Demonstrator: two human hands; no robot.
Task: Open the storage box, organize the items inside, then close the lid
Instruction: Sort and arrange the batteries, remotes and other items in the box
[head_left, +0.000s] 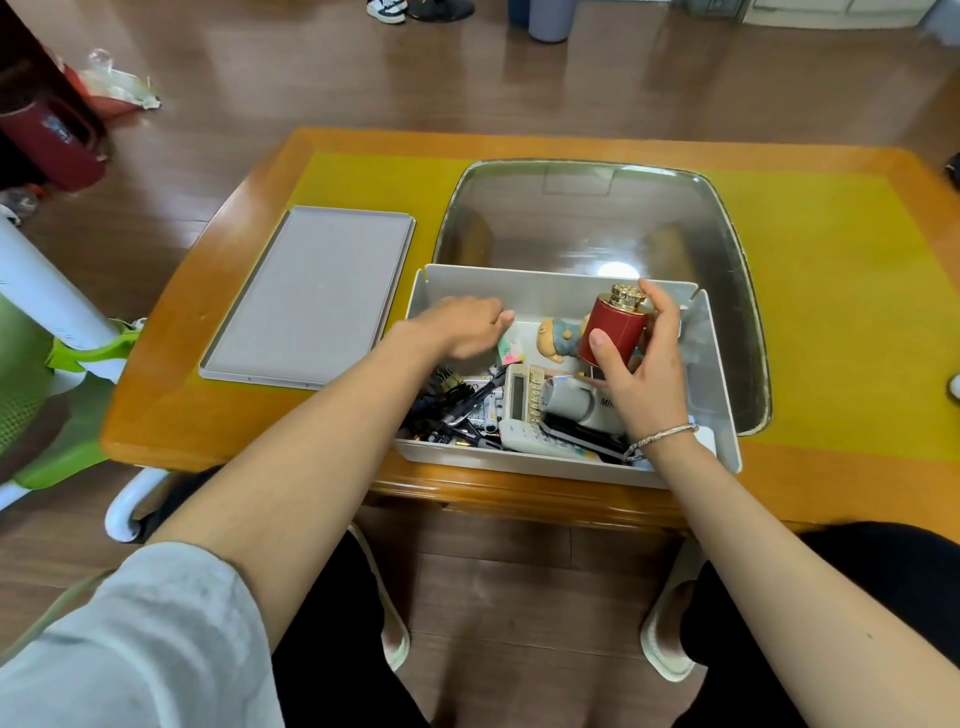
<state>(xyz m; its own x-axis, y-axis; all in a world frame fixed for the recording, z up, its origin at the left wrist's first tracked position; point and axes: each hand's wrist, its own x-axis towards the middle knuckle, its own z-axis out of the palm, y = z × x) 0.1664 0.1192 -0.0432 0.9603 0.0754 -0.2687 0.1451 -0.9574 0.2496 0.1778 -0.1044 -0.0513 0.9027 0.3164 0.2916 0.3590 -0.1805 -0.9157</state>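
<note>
A white storage box (719, 374) stands open at the table's near edge. Its grey lid (311, 296) lies flat on the table to the left. My right hand (644, 374) grips a red cylindrical bottle with a gold cap (615, 332), held tilted over the box's right half. My left hand (462, 325) reaches into the back left of the box with fingers curled down by a small colourful packet (508, 349); what it holds is hidden. Inside lie a small doll (558, 335), a white remote (524, 397), a grey cylinder (576, 408) and several black pens and cables (452, 410).
The box sits partly on a large shiny metal tray (587, 218), on a yellow mat (831, 312) over the orange wooden table (171, 410). A green and white chair (47, 358) stands at the left. My knees are below the table edge.
</note>
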